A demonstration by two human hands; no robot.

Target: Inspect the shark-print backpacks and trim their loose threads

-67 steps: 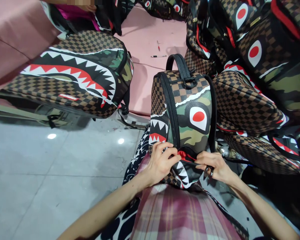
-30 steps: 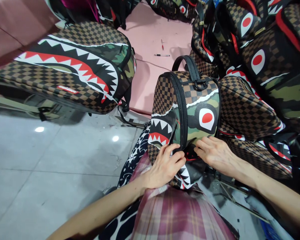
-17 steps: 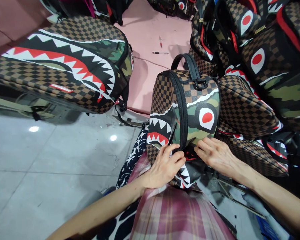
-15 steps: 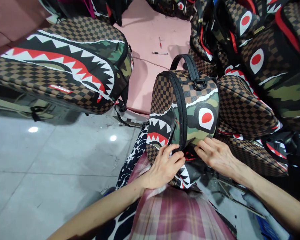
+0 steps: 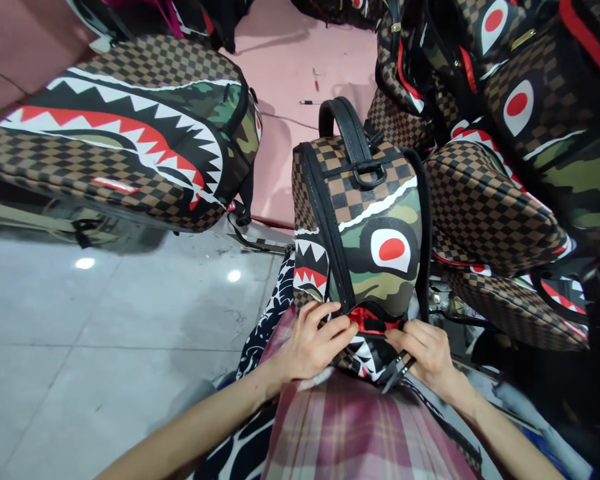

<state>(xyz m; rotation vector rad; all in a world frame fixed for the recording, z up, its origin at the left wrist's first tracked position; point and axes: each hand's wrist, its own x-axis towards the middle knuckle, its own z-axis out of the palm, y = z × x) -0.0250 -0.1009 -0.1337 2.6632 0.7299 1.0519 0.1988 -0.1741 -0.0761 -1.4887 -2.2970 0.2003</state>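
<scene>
A checkered and camouflage backpack (image 5: 380, 220) stands in front of me, its black top handle up and its side with a red and white eye facing me. Low on this side, an opening shows red lining (image 5: 367, 320). My left hand (image 5: 317, 339) has its fingers bent over the bag's edge at the left of the opening. At the right end of the opening, my right hand (image 5: 423, 350) pinches the bag's edge. Dark metal scissors or a similar tool (image 5: 397, 372) stick out below the right hand; how they are held is unclear.
A larger shark-mouth backpack (image 5: 145, 127) lies at the left on the pink table (image 5: 280, 73). More checkered bags (image 5: 490, 200) are piled at the right. A pen (image 5: 313, 103) and a small red item (image 5: 316, 80) lie on the table. Plaid cloth (image 5: 350, 427) covers my lap.
The backpack has turned, showing more of its eye side. The opening shows more red lining. My right hand has moved down, and the dark tool has come into view beneath it.
</scene>
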